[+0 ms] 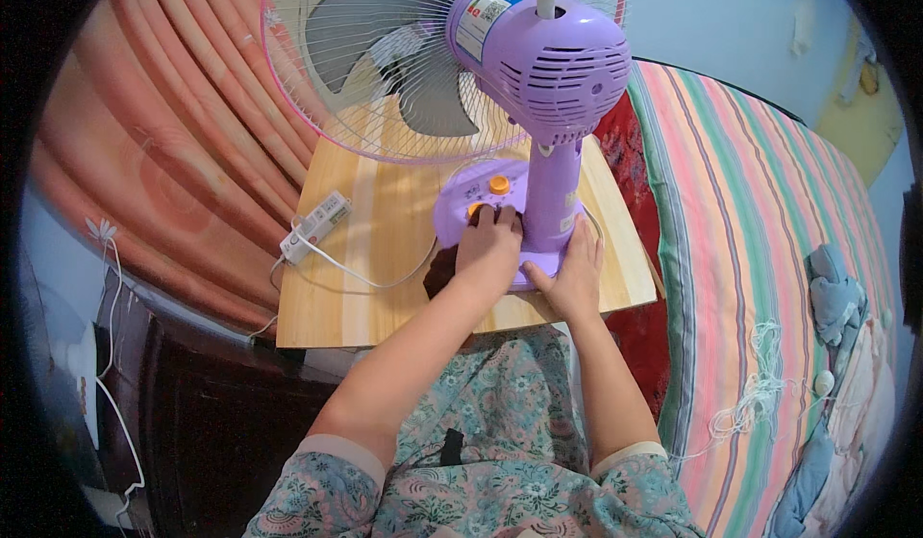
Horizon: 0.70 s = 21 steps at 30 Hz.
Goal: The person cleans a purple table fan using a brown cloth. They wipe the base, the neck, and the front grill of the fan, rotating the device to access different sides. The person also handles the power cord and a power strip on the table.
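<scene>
A purple electric fan (554, 192) stands upright on a small wooden table (375, 249), the back of its motor housing facing me. On its round base (451, 210) are an orange knob (499, 184) and a second one (474, 210), partly covered. My left hand (490, 242) presses a dark brown cloth (441, 271) onto the base beside that second knob, fingers bent over it. Around the near right edge of the base my right hand (577, 271) holds on, thumb in front and fingers along the side. Grey blades (436, 98) show through the wire guard.
A white power strip (316, 226) lies at the table's left, with a white cord (360, 278) running from it towards the fan. Pink-orange curtains (180, 141) hang at left. A striped bed cover (721, 213) is on the right, with a bundle of white string (750, 401) and crumpled clothes (836, 300).
</scene>
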Tool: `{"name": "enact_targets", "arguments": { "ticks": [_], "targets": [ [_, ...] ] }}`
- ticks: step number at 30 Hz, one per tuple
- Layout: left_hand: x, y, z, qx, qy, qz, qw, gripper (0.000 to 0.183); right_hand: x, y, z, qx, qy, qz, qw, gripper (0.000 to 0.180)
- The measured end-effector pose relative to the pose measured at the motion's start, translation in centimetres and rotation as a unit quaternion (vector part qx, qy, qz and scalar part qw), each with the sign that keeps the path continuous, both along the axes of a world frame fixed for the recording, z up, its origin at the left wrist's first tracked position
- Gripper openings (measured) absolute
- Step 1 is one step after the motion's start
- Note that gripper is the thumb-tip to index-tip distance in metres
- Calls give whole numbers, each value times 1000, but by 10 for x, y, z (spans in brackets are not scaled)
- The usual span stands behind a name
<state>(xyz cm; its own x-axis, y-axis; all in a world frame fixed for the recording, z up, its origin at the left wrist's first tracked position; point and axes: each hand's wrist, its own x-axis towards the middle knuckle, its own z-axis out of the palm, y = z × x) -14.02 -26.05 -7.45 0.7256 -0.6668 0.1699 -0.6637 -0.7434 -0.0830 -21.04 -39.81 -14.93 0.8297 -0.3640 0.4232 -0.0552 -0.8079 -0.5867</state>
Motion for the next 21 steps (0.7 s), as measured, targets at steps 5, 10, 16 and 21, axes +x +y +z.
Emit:
{"name": "enact_targets", "arguments": {
  "ticks": [5, 10, 16, 21],
  "targets": [
    [-34, 23, -9, -39, 22, -36, 998, 37, 0, -1, 0, 7, 3, 15, 1000, 110],
    [-31, 48, -7, -159, 107, -58, 980, 37, 1, -2, -1, 1, -8, 25, 1000, 109],
    [-11, 102, -25, -204, 86, 45, 974, 39, 3, -2, -2, 5, -12, 23, 1000, 107],
    [9, 125, -16, -113, 15, 120, 986, 50, 2, -1, -2, 8, -13, 18, 1000, 105]
  ]
}}
